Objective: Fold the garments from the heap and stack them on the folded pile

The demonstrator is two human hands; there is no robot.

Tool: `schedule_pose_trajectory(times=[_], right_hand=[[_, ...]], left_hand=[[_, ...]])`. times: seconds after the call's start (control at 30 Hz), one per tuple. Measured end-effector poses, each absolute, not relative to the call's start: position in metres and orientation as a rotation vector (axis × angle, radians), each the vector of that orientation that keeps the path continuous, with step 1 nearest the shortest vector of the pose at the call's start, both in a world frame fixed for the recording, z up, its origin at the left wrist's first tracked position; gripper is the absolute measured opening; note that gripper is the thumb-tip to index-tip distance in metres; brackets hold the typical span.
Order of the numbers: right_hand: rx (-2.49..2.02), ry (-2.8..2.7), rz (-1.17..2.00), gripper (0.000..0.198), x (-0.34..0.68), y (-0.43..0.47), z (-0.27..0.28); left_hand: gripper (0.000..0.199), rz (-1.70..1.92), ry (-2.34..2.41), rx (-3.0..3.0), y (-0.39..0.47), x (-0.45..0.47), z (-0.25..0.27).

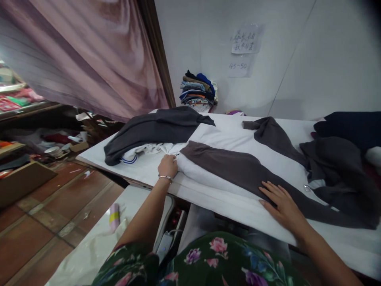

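Observation:
My left hand [168,166] is closed at the front part of the table, its fingers pinching the white cloth [193,169] just left of a dark brown garment's end. My right hand [279,204] lies flat with fingers spread on the long leg or sleeve of that dark brown garment [230,162]. The garment stretches across the white-covered table, its bulk bunched at the right, where a small tag shows. Left of my left hand, a dark grey garment [154,127] lies partly over a crumpled white garment [149,150] with blue-striped trim.
A stack of folded clothes [198,91] stands against the wall at the back. Navy clothing [351,127] is piled at the right end. A pink curtain [119,59] hangs at left. Below the table, a white surface [101,238] carries a pink roll [114,217] with a yellow band.

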State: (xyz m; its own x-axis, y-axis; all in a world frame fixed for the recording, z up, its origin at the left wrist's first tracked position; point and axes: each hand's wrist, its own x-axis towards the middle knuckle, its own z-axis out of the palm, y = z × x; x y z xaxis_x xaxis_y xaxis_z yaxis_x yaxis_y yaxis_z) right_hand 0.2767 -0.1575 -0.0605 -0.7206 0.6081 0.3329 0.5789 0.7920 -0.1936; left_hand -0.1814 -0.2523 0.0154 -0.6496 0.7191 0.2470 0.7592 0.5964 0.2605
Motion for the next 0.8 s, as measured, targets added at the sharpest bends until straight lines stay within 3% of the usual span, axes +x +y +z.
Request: schedule_pose_trajectory(times=[0.2,0.33,0.63,0.8], right_hand=[[-0.902,-2.565,0.135,0.044,0.271,-0.162,-0.053],[-0.897,-2.450,0.141,0.033,0.278,-0.171,-0.037],[-1.436,-1.980,-0.170,0.027,0.392,-0.182,-0.034],[-1.357,-1.866,-0.234,0.027,0.409,-0.197,-0.034]], left_hand=[[0.025,-0.546,-2.218,-1.764,-0.235,-0.162,0.024],[0.030,-0.580,-1.916,-2.195,-0.213,-0.144,0.016],[0.041,-0.398,-1.922,-2.306,-0.192,-0.143,-0.011],[0.039,-0.510,-1.853,-2.394,-0.186,-0.107,-0.006]])
